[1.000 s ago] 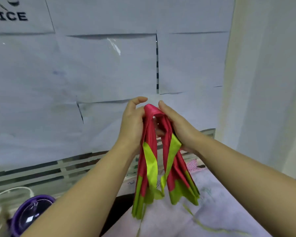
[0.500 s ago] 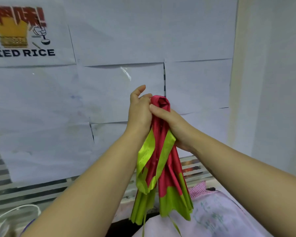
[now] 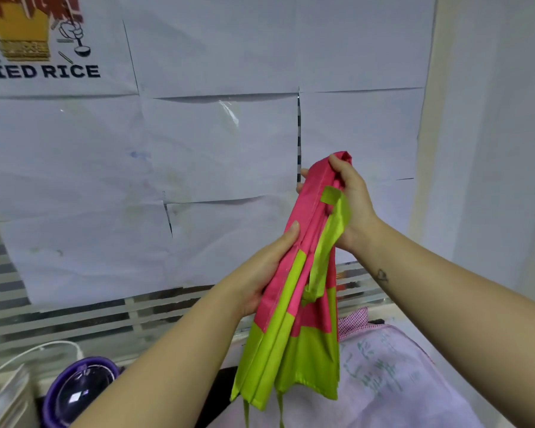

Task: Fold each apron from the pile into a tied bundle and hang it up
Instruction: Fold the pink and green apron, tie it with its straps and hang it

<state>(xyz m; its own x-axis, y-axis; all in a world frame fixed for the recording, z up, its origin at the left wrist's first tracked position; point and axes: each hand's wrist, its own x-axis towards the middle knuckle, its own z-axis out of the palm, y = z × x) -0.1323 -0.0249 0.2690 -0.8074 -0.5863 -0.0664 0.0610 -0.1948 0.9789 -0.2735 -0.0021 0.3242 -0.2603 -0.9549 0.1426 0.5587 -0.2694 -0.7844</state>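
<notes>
Apron (image 3: pixel 278 350), pink and lime, folded lengthwise into a long strip, held in the air above lilac cloth (image 3: pixel 399 381). Left hand (image 3: pixel 257 279): pinching mid-strip, thumb on front. Right hand (image 3: pixel 351 196): fingers (image 3: pixel 303 173) wrapped round top fold. Thin, soft, likely slippery (light too); best gripped at folds. Behind: papered wall (image 3: pixel 213 149).

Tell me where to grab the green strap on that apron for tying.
Pinch the green strap at its low looped end, from the camera side; it hangs loose on the front of the apron, below the right hand.
</notes>
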